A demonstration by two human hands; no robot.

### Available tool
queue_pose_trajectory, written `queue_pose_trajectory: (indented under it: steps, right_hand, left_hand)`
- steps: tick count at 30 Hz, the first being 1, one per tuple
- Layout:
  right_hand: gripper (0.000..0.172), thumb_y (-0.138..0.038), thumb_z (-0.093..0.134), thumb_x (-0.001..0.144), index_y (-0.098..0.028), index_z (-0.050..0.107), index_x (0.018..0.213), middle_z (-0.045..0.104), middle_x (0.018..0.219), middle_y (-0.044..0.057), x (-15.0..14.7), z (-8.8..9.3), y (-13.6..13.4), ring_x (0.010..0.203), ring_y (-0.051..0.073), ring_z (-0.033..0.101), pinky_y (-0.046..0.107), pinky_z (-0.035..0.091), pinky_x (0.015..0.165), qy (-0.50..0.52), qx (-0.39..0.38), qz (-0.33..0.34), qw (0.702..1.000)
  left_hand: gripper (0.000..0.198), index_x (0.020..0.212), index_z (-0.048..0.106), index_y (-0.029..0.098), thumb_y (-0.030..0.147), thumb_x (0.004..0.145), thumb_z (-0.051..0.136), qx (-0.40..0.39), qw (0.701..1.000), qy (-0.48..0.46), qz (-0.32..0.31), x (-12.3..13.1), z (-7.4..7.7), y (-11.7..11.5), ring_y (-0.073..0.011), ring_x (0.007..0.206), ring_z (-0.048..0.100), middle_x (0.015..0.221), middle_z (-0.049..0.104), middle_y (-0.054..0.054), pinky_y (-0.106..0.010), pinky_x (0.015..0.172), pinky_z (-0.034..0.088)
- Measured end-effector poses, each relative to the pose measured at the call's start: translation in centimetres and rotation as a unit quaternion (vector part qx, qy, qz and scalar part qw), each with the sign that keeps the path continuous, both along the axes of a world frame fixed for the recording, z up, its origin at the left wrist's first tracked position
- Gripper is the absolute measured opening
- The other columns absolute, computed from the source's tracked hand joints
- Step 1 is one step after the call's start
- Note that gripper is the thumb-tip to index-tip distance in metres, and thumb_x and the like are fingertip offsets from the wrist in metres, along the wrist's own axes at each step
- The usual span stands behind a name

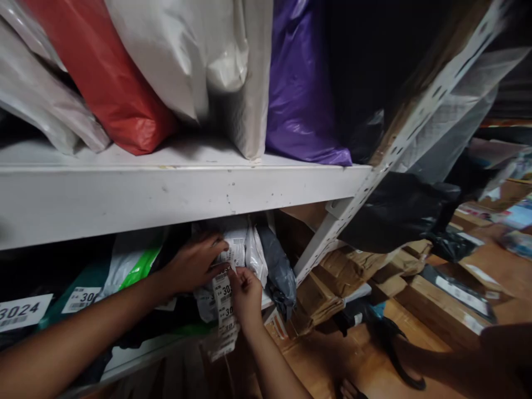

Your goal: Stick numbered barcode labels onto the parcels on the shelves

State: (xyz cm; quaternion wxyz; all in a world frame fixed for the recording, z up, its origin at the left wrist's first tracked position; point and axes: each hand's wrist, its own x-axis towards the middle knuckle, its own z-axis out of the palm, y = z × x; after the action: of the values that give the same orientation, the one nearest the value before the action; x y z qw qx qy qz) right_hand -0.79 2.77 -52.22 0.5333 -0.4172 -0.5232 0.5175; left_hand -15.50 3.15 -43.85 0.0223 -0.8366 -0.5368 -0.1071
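Note:
My left hand (195, 263) reaches under the white shelf board (166, 194) and presses its fingers on a white poly mailer (239, 249) standing on the lower shelf. My right hand (246, 296) is closed in a pinch on a strip of white barcode labels (222, 302) that hangs down in front of the mailer. The strip's top end sits under my left fingertips. A grey mailer (278, 271) leans just right of the white one.
Red (108, 77), white (183, 55) and purple (299, 83) parcel bags stand on the upper shelf. Numbered tags (22, 313) mark the lower shelf at left. Brown paper parcels (332, 282) and boxes lie on the wooden floor at right, beside a slanted shelf upright (399, 144).

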Motion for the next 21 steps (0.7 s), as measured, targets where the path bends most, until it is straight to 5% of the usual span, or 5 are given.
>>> queue_pose_trajectory:
  steps: [3, 6, 14, 17, 21]
  right_hand:
    - [0.043, -0.06, 0.062, 0.064, -0.02, 0.046, 0.057, 0.033, 0.047, -0.008, -0.4, 0.0, 0.5, 0.046, 0.009, 0.025, 0.023, 0.021, 0.046, 0.057, -0.05, 0.026, 0.997]
    - [0.049, -0.064, 0.064, 0.06, -0.021, 0.039, 0.052, 0.029, 0.047, -0.009, -0.9, 0.1, 0.3, 0.047, 0.008, 0.021, 0.023, 0.021, 0.046, 0.073, -0.055, 0.018, 0.996]
    - [0.039, -0.053, 0.062, 0.066, -0.02, 0.043, 0.056, 0.032, 0.05, -0.008, -0.9, -0.5, -0.7, 0.05, 0.008, 0.025, 0.023, 0.022, 0.048, 0.086, -0.053, 0.03, 0.994]
    - [0.035, -0.051, 0.057, 0.07, -0.02, 0.045, 0.062, 0.035, 0.053, -0.007, -0.5, -0.4, -0.9, 0.05, 0.009, 0.028, 0.024, 0.024, 0.049, 0.071, -0.056, 0.066, 0.994]
    - [0.033, -0.047, 0.054, 0.071, -0.021, 0.04, 0.058, 0.031, 0.051, -0.008, -0.2, -0.4, -0.9, 0.05, 0.009, 0.027, 0.024, 0.023, 0.048, 0.013, -0.03, 0.031, 0.999]
  left_hand:
    - [0.027, 0.093, 0.056, 0.02, 0.042, 0.092, 0.038, -0.096, 0.986, -0.075, -0.114, -0.4, 0.5, 1.8, -0.0233, 0.131, 0.036, 0.143, 0.04, -0.008, -0.036, 0.107, 0.03]
    - [0.028, 0.086, 0.056, 0.02, 0.041, 0.093, 0.038, -0.183, 0.96, -0.131, -0.169, -1.0, 0.3, 3.1, -0.0201, 0.136, 0.028, 0.143, 0.042, -0.007, -0.034, 0.111, 0.025]
    - [0.027, 0.091, 0.055, 0.02, 0.044, 0.091, 0.041, -0.208, 0.958, -0.13, -0.15, -2.2, 0.1, 1.6, -0.0213, 0.142, 0.013, 0.153, 0.025, -0.005, -0.036, 0.114, 0.02]
    - [0.028, 0.087, 0.054, 0.02, 0.043, 0.093, 0.039, -0.196, 0.962, -0.134, -0.137, -2.1, -0.2, 1.2, -0.0209, 0.142, 0.014, 0.153, 0.026, -0.003, -0.038, 0.114, 0.021]
    - [0.023, 0.084, 0.053, 0.02, 0.04, 0.091, 0.044, -0.143, 0.973, -0.135, -0.121, -1.4, -0.9, 0.8, -0.0229, 0.142, 0.013, 0.151, 0.029, -0.004, -0.042, 0.114, 0.024]
